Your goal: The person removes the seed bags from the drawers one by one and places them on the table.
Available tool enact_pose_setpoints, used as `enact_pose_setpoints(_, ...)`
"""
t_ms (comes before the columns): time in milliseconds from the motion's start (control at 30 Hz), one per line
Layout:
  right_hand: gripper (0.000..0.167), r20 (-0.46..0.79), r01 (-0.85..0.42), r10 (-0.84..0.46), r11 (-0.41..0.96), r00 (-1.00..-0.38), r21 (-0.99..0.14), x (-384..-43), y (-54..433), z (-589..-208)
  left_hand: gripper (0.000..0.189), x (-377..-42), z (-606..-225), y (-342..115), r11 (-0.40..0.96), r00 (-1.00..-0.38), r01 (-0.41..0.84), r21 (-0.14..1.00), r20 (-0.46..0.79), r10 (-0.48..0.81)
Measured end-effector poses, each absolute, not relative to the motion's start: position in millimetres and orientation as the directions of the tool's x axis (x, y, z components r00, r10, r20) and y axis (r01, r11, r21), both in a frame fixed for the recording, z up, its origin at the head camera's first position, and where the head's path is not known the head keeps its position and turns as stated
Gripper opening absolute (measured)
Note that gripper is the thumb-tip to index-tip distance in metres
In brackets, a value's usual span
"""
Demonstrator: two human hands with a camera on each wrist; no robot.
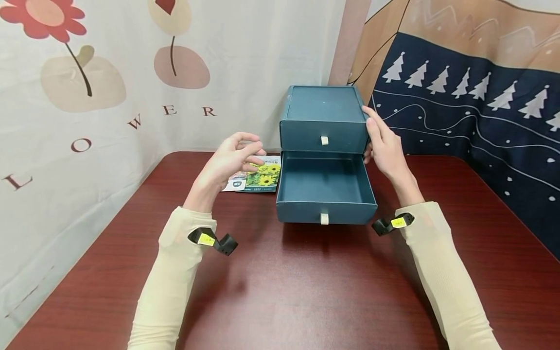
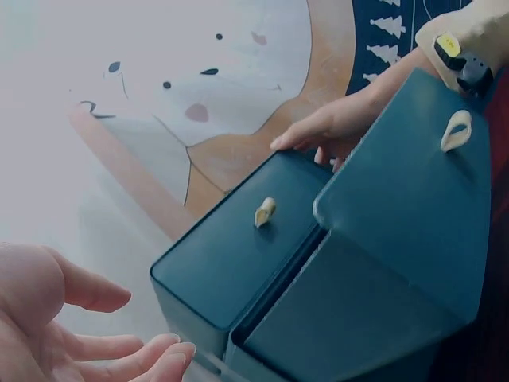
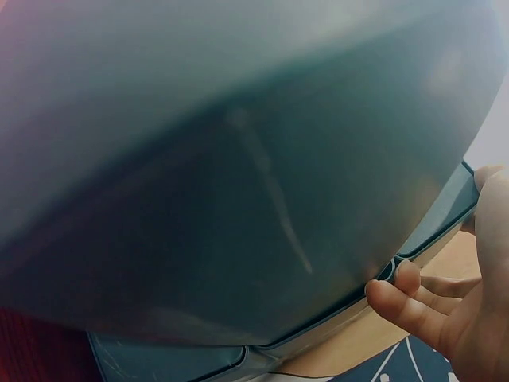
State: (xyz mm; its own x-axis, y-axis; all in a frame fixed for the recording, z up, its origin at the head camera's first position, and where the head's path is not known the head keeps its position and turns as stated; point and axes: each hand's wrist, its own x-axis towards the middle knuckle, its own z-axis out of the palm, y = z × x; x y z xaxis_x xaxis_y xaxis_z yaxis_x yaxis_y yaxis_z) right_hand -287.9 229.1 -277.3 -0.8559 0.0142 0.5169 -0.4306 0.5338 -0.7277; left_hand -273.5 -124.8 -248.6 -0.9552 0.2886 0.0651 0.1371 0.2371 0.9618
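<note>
A dark teal two-tier drawer box (image 1: 323,104) stands at the back of the table. Its upper drawer (image 1: 304,136) is closed, while the lower drawer (image 1: 302,214) is pulled well out, its bare bottom showing. Each front has a small cream pull tab (image 1: 324,218). My right hand (image 1: 388,148) rests against the box's right side near the upper front corner, fingers loosely bent. In the air left of the box is my left hand (image 1: 229,158), fingers relaxed and holding nothing. Below and behind it lie picture packets (image 1: 267,179) with yellow flowers, partly hidden by its fingers.
The reddish-brown table (image 1: 280,291) extends in front of the box. A white curtain (image 1: 245,58) with flower prints hangs behind it. At the right hangs a navy cloth (image 1: 459,116) with white trees. Each wrist wears a black camera (image 1: 226,244).
</note>
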Motion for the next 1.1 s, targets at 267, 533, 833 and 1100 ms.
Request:
enact_pose_setpoints(267, 0.051, 0.525, -0.438, 0.014, 0.53, -0.851, -0.726, -287.8, 229.1, -277.6, 0.047, -262.3, -243.0, -116.7, 0.226, -0.936, 0.158, 0.961, 0.073, 0.344)
enact_pose_setpoints(533, 0.051, 0.527, -0.437, 0.016, 0.538, -0.85, -0.721, -289.0, 229.3, -278.1, 0.045, -255.2, -241.1, -109.4, 0.215, -0.92, 0.175, 0.961, 0.082, 0.383)
enact_pose_setpoints(833, 0.05, 0.528, -0.443, 0.008, 0.533, -0.849, -0.721, -289.6, 229.4, -279.3, 0.04, -246.3, -241.0, -99.5, 0.191, -0.898, 0.173, 0.966, 0.076, 0.433)
enact_pose_setpoints(1100, 0.05, 0.536, -0.453, 0.004, 0.529, -0.844, -0.718, -290.4, 230.1, -278.3, 0.041, -238.7, -242.8, -88.8, 0.222, -0.873, 0.215, 0.951, 0.085, 0.48)
